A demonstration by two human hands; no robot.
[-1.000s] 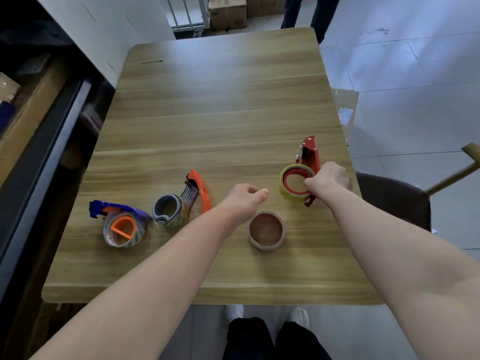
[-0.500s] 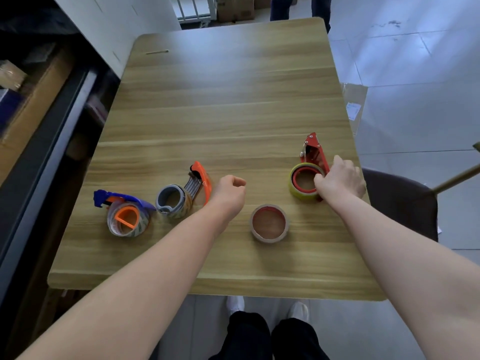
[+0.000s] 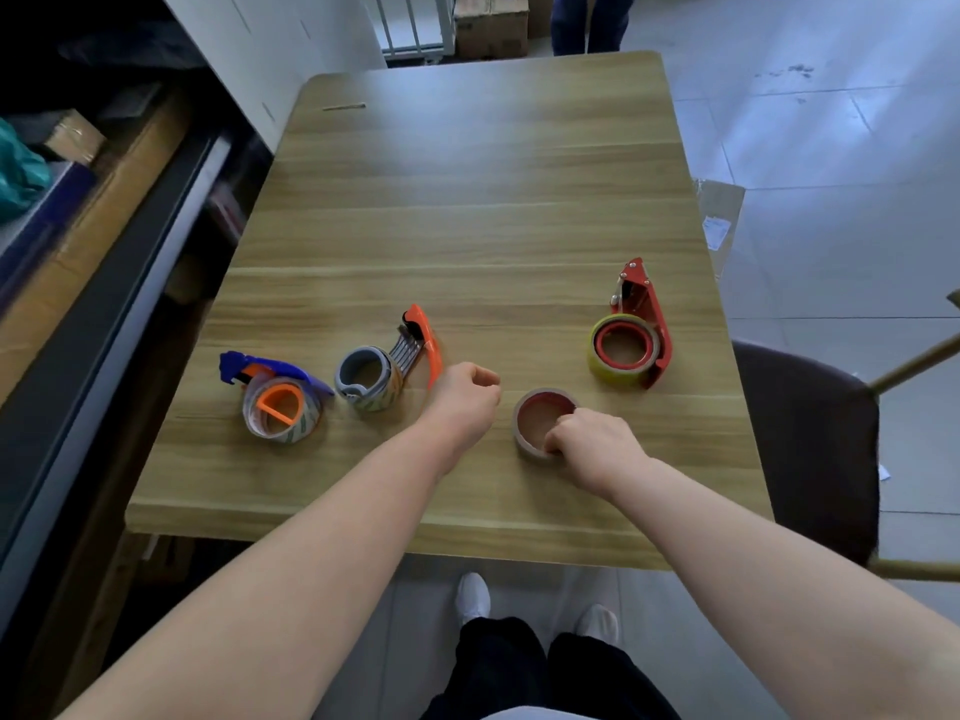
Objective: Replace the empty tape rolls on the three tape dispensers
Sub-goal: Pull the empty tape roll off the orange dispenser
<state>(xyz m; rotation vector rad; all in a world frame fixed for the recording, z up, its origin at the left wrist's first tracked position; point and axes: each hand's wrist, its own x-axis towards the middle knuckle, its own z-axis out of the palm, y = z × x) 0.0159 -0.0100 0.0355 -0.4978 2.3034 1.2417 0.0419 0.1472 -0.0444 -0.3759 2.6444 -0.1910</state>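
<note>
1. Blue dispenser (image 3: pixel 275 394), far left of the loose roll (image 3: pixel 543 424): lies on the counter (image 3: pixel 467 226) w/ a clear roll on its orange hub. Untouched.
2. Orange dispenser (image 3: pixel 387 363), just right of the blue one: grey hub, roll on.
3. My left hand (image 3: pixel 465 400), just left of the loose roll: grip curled narrow, holding nothing I can see. It's drifted left, now beside the orange dispenser's handle.
4. Loose roll: flat on the counter, reddish core, looks spent.
5. My right hand (image 3: pixel 589 446): left the red dispenser, now on the roll's near rim, fingers pinching it.
6. Red dispenser (image 3: pixel 636 335), up-right of the roll: yellowish roll seated, so prob. third swap done; only clearing the old core remains.
</note>
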